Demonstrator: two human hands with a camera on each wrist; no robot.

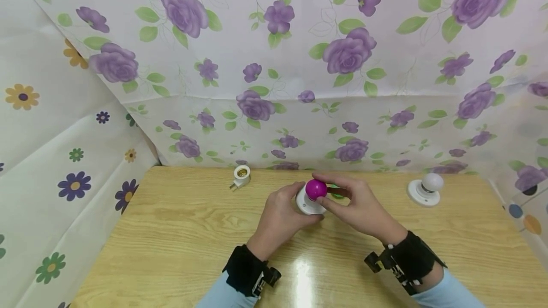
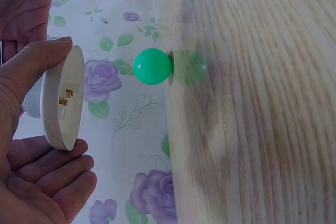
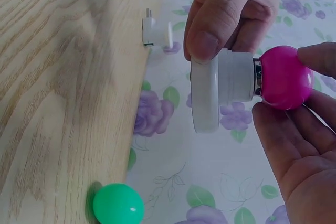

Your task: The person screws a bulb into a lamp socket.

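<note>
My left hand [image 1: 280, 213] grips a white round lamp holder [image 3: 206, 95] by the rim of its base, lifted off the table. The underside of the base, with small brass contacts, shows in the left wrist view. A magenta light bulb [image 1: 316, 189] stands in the holder's socket, a strip of its metal cap visible at the socket's mouth in the right wrist view. Thumb and fingers of my right hand [image 1: 357, 203] pinch the bulb's globe. How deep the cap sits inside is hidden. Beyond the hands a green bulb [image 2: 152, 66] lies on the table, partly covered in the head view.
Farther left on the wooden table [image 1: 180, 232] lies a white plug-in lamp socket [image 1: 241, 175] with prongs. At the right stands another white lamp holder [image 1: 423, 195] with a white bulb [image 1: 432, 182] in it. A flowered cloth [image 1: 274, 75] hangs behind the table.
</note>
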